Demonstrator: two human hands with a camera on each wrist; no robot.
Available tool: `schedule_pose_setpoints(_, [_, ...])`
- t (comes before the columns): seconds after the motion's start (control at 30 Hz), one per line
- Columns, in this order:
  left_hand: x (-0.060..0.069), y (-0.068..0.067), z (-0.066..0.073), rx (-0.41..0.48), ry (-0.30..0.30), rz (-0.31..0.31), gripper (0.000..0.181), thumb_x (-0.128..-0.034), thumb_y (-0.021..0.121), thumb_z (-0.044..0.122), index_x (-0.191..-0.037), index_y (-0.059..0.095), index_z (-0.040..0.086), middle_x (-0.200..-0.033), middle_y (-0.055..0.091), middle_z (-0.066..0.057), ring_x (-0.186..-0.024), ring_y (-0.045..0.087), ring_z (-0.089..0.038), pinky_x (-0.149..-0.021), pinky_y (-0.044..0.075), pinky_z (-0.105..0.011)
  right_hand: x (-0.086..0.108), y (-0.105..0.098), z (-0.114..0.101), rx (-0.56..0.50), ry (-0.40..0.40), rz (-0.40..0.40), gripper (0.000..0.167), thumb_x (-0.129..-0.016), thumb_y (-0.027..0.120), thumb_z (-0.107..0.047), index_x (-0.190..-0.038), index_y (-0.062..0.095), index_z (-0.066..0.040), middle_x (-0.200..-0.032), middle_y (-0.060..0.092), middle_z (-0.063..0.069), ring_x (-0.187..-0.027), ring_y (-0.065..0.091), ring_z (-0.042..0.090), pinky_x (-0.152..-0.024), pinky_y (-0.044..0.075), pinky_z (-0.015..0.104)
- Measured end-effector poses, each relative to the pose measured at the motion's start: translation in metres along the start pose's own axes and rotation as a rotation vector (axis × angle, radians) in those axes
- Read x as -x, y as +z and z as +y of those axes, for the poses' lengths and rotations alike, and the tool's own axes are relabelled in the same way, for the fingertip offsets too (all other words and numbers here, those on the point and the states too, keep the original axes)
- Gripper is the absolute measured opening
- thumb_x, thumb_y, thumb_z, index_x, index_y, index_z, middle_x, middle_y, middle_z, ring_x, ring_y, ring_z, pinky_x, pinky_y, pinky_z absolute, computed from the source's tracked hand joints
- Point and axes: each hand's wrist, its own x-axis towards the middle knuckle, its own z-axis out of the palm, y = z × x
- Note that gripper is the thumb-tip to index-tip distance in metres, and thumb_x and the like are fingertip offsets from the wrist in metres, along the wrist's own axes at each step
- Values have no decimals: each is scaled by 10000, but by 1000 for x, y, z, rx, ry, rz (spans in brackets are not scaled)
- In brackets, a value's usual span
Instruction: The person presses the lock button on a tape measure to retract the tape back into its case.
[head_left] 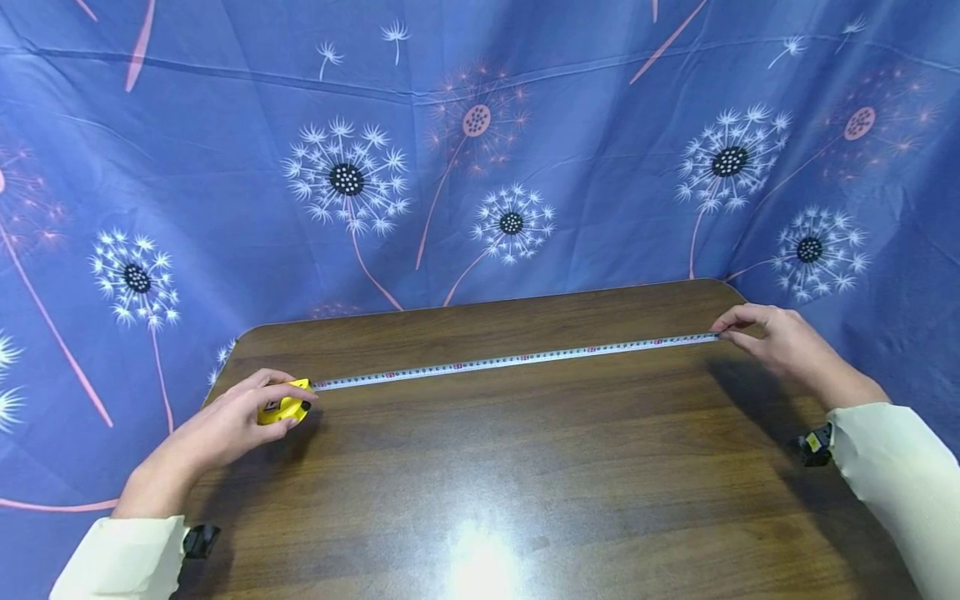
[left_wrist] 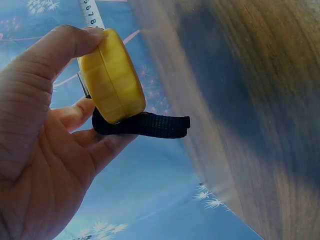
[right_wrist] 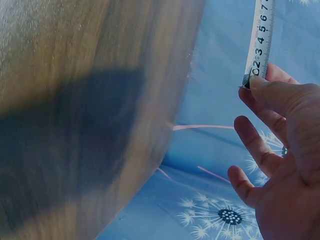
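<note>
My left hand (head_left: 232, 421) grips a yellow tape measure (head_left: 285, 406) above the left side of the table. In the left wrist view the thumb presses the top of the yellow case (left_wrist: 112, 75), and a black strap (left_wrist: 155, 125) hangs from it across the fingers. A white, numbered blade (head_left: 495, 362) runs out of the case to the right, nearly straight across. At its far end my right hand (head_left: 787, 346) pinches the tip. The right wrist view shows the thumb (right_wrist: 280, 92) on the blade's end (right_wrist: 257, 60), with the other fingers spread.
Below both hands lies a brown wooden table (head_left: 525, 483) with rounded back corners and a bright reflection near the front. Behind it hangs a blue cloth (head_left: 600, 208) printed with dandelions. Each sleeve has a dark wrist device (head_left: 813, 446) beside it.
</note>
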Motion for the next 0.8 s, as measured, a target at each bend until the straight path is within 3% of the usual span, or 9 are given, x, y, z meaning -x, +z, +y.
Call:
schedule_pose_setpoints(0.3, [-2,1,-1,-2,16,9,444,-884,787,71,-1247,714,316,-1254,604,-18,-1052,593,-214,-794,492,-420,0,-3,-1,36,30,-26,206,-877,798,-21,-948,774,-213,-947,752,0,-898,629,72,-707,453,350])
schedule_pose_setpoints(0.6, [-3,0,-2,-12,22,11,453,-880,790,74,-1244,710,333,-1248,605,-13,-1055,595,-211,-792,500,-416,1,-2,2,21,20,-7,225,-867,799,-4,-939,774,-215,-924,751,-4,-874,612,24,-682,423,269])
schedule_pose_setpoints(0.8, [-3,-3,-1,-6,43,20,449,-861,802,51,-1217,716,310,-1240,607,-36,-1047,604,-234,-786,500,-413,1,-3,3,21,20,-2,221,-885,781,-3,-940,774,-217,-950,753,16,-827,601,33,-653,431,302])
